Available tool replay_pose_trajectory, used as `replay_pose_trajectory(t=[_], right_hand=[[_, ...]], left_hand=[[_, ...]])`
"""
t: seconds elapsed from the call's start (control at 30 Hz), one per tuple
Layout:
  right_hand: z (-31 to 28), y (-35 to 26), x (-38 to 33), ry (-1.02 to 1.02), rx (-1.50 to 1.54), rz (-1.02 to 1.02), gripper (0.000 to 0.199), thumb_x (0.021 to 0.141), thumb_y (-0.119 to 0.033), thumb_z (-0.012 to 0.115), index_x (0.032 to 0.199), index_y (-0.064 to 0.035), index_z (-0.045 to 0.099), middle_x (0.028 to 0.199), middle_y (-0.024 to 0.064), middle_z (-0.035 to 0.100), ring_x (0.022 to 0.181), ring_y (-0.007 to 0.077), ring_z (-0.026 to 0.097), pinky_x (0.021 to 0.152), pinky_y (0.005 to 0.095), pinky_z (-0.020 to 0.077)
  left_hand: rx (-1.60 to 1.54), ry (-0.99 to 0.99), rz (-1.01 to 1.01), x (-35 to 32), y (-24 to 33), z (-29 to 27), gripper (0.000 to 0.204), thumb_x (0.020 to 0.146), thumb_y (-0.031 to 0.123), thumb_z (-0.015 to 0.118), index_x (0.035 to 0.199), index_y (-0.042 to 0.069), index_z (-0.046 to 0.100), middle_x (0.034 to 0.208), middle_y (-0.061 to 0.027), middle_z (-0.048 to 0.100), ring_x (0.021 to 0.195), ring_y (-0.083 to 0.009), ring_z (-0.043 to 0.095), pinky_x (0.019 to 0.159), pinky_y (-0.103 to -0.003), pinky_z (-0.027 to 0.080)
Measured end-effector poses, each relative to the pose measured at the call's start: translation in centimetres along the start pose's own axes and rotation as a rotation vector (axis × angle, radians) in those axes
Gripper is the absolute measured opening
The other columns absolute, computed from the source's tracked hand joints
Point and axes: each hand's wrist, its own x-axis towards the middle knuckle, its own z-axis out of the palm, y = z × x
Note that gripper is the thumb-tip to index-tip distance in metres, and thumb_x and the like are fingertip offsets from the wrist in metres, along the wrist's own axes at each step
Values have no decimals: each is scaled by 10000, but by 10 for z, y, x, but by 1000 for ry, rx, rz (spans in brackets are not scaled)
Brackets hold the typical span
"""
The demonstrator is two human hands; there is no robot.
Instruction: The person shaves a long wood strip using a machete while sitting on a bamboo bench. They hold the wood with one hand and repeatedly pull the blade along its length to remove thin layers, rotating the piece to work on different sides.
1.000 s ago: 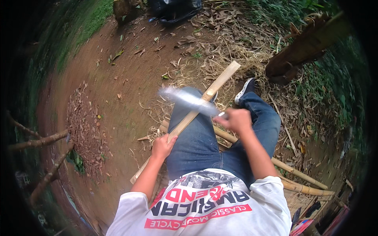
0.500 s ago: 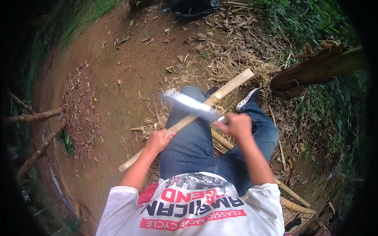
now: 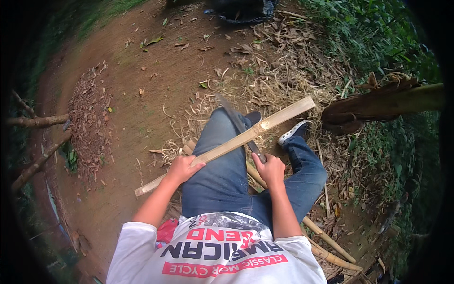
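Brown soil (image 3: 130,128) and curled, fibrous shavings (image 3: 171,150) lie beyond the left hand (image 3: 179,169), which clamps a flat, pale wooden strip (image 3: 222,148) slanting ahead of the right hand (image 3: 270,169). I observe the right hand, set apart, gripping a narrow dark knife (image 3: 235,116), partly hidden behind the strip. Right thumb points forward.

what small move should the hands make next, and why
I'd probably ease the knife out from beneath the bamboo strip with the right hand, the left hand bracing it: the strip covers part of the knife, which crosses over the trouser leg.
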Motion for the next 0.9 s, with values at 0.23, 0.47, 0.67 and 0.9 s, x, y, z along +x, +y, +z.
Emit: replay_pose_trajectory(t=[0.23, 0.47, 0.67, 0.9], right_hand=[[-18, 27, -3, 4, 322, 266, 477, 808, -457, 714, 761, 16, 667, 610, 176, 612, 573, 313, 606, 590, 416, 462], [-27, 81, -31, 242, 853, 369, 262, 876, -247, 711, 795, -20, 607, 616, -22, 546, 515, 83, 473, 488, 271, 379], [-31, 44, -50, 221, 1145, 253, 271, 954, -266, 623, 787, -72, 533, 586, -59, 464, 469, 29, 412, 415, 214, 310], [-37, 2, -31, 96, 533, -89, 353, 858, -362, 696, 772, -27, 623, 536, 116, 579, 491, 226, 598, 493, 356, 444]], left_hand=[[-438, -313, -336, 0, 13, -29, 417, 886, 386, 676, 956, -25, 680, 662, -71, 627, 616, -152, 586, 605, -332, 481], [-377, -273, -90, -8, 12, -31, 383, 940, 338, 598, 1057, -25, 635, 826, -156, 654, 758, -234, 605, 750, -367, 485], [-257, -476, -140, -24, 30, -46, 385, 963, 362, 555, 944, -22, 564, 789, -184, 576, 740, -246, 545, 722, -382, 451], [-386, -637, -288, -38, 8, -41, 481, 1017, 430, 440, 703, 67, 458, 606, 44, 395, 562, -104, 356, 516, -303, 332]])
